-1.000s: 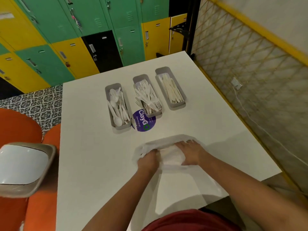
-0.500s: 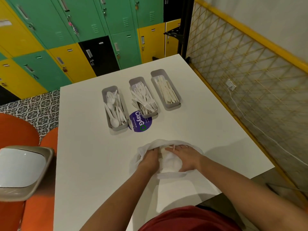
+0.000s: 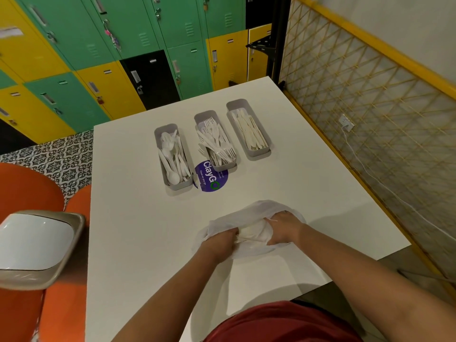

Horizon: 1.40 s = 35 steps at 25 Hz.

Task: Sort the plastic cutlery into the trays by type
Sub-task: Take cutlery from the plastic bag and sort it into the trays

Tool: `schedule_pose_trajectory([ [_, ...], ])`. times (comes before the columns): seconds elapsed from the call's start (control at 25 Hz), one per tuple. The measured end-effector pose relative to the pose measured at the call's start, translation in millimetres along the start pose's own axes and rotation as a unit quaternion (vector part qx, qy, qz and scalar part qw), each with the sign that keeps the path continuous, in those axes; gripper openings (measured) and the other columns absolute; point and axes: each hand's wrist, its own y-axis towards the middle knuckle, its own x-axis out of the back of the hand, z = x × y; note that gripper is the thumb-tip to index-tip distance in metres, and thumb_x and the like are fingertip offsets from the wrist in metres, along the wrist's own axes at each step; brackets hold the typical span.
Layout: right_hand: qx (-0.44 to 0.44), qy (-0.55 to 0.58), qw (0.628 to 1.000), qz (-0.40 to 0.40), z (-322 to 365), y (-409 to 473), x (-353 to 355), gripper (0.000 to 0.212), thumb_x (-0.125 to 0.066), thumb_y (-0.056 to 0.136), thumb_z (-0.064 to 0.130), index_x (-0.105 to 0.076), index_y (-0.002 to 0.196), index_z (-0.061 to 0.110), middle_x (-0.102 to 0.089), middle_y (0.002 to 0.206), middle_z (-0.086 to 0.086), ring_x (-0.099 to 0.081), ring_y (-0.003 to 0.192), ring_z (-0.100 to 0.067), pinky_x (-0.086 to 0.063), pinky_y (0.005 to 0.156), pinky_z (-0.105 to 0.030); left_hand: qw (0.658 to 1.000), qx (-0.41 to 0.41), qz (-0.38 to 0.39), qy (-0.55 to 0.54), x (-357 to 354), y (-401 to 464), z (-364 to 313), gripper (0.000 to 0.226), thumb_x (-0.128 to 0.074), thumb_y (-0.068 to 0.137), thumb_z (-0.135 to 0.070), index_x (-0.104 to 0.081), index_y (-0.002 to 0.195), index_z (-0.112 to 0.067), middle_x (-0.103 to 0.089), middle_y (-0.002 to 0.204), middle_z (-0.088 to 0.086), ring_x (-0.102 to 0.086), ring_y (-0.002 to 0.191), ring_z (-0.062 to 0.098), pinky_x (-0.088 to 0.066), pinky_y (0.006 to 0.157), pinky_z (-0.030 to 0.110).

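Three grey trays stand side by side on the white table [image 3: 128, 218]. The left tray [image 3: 158, 154] holds white spoons, the middle tray [image 3: 197, 119] white forks, the right tray [image 3: 230, 106] cream knives. Nearer to me lies a thin white plastic bag [image 3: 256, 208], crumpled. My left hand [image 3: 218, 244] grips its left side and my right hand [image 3: 283, 227] grips its right side. Both sets of fingers are closed on the bag's film. Whether cutlery is inside the bag I cannot tell.
A round purple sticker [image 3: 209, 178] lies between the spoon and fork trays. A bin with a white lid [image 3: 32, 245] stands left of the table beside orange seats [image 3: 27, 191]. Lockers [image 3: 98, 58] line the back; a yellow lattice fence [image 3: 370, 114] runs along the right.
My hands have stayed on the bag and bunched it tighter, the right hand shifting slightly outward. The camera view has tilted a little; the trays have not moved.
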Motion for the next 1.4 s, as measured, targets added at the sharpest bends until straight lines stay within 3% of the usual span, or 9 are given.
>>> schedule_pose_trajectory([
  [0.12, 0.002, 0.015, 1.0, 0.017, -2, -2, 2, 0.096, -0.074, 0.072, 0.04, -0.019, 0.148, 0.02, -0.03, 0.152, -0.003, -0.029, 0.14, -0.022, -0.024, 0.114, -0.033, 0.999, -0.001, -0.026, 0.032, 4, -3, -3, 0.011, -0.045, 0.09, -0.015, -0.055, 0.093, -0.018, -0.063, 0.108, 0.006, -0.053, 0.088, 0.015, -0.03, 0.072, 0.016],
  [0.24, 0.033, -0.087, 0.995, 0.047, -1, -4, 6, 0.102, -0.07, 0.078, 0.036, 0.001, 0.151, 0.019, -0.009, 0.159, -0.004, -0.011, 0.146, -0.022, -0.01, 0.118, -0.035, 0.998, 0.013, 0.04, 0.043, 8, 0, -11, 0.024, -0.044, 0.094, -0.016, -0.059, 0.108, -0.004, -0.063, 0.115, 0.011, -0.057, 0.106, 0.025, -0.036, 0.078, 0.024],
  [0.48, 0.042, -0.128, 0.988, 0.072, -1, -4, 10, 0.103, -0.066, 0.083, 0.024, 0.014, 0.148, 0.025, 0.007, 0.159, -0.005, 0.0, 0.147, -0.021, -0.005, 0.118, -0.033, 0.97, 0.009, 0.056, -0.236, 37, -1, -1, 0.007, -0.057, 0.09, -0.015, -0.058, 0.096, -0.012, -0.063, 0.099, 0.01, -0.055, 0.087, 0.019, -0.037, 0.07, 0.023],
  [0.72, 0.022, -0.138, 0.988, 0.07, -3, -3, 12, 0.101, -0.06, 0.084, 0.026, 0.019, 0.146, 0.032, 0.016, 0.158, -0.002, 0.012, 0.146, -0.026, -0.001, 0.118, -0.044, 0.834, 0.028, -0.09, -0.543, 65, -1, 9, 0.02, -0.047, 0.097, -0.014, -0.059, 0.081, -0.017, -0.06, 0.075, -0.002, -0.054, 0.077, 0.016, -0.042, 0.076, 0.027],
  [0.88, 0.003, -0.131, 0.988, 0.085, 3, -4, 17, 0.108, -0.069, 0.078, 0.03, 0.013, 0.148, 0.032, 0.008, 0.158, -0.002, 0.005, 0.146, -0.026, -0.008, 0.118, -0.043, 0.612, 0.078, -0.147, -0.773, 89, 0, -8, 0.017, -0.042, 0.099, -0.011, -0.057, 0.091, -0.012, -0.06, 0.083, 0.001, -0.056, 0.078, 0.016, -0.046, 0.081, 0.031],
  [0.96, -0.003, -0.083, 0.992, 0.09, 14, -6, 33, 0.097, -0.07, 0.079, 0.033, -0.004, 0.15, 0.032, -0.009, 0.158, -0.003, -0.012, 0.145, -0.025, -0.018, 0.116, -0.039, 0.552, 0.091, -0.138, -0.817, 100, 0, -16, 0.018, -0.041, 0.099, -0.01, -0.057, 0.093, -0.011, -0.06, 0.085, 0.003, -0.056, 0.08, 0.016, -0.046, 0.085, 0.035],
  [1.16, 0.017, 0.145, 0.986, 0.075, 52, -21, 101, 0.031, -0.042, 0.096, 0.019, -0.056, 0.121, 0.008, -0.057, 0.129, -0.01, -0.058, 0.115, -0.027, -0.046, 0.079, -0.027, 0.506, 0.103, -0.136, -0.845, 110, 5, -21, 0.017, -0.041, 0.099, -0.006, -0.056, 0.105, -0.009, -0.059, 0.086, 0.003, -0.058, 0.08, 0.015, -0.046, 0.089, 0.031],
  [1.28, -0.001, 0.421, 0.905, 0.056, 70, -34, 120, 0.043, -0.029, 0.1, 0.041, -0.052, 0.121, 0.012, -0.059, 0.111, -0.01, -0.063, 0.091, -0.027, -0.049, 0.066, -0.029, 0.502, 0.093, -0.141, -0.848, 112, 7, -21, 0.018, -0.041, 0.099, -0.006, -0.059, 0.096, -0.006, -0.062, 0.086, 0.005, -0.058, 0.085, 0.018, -0.046, 0.096, 0.037],
  [1.4, 0.033, 0.48, 0.875, 0.056, 82, -40, 118, 0.054, -0.035, 0.094, 0.054, -0.04, 0.137, 0.021, -0.05, 0.123, -0.005, -0.057, 0.102, -0.027, -0.053, 0.068, -0.035, 0.466, 0.081, -0.156, -0.867, 117, 11, -21, 0.02, -0.043, 0.098, -0.007, -0.059, 0.088, -0.003, -0.063, 0.082, 0.008, -0.059, 0.081, 0.018, -0.048, 0.094, 0.036],
])
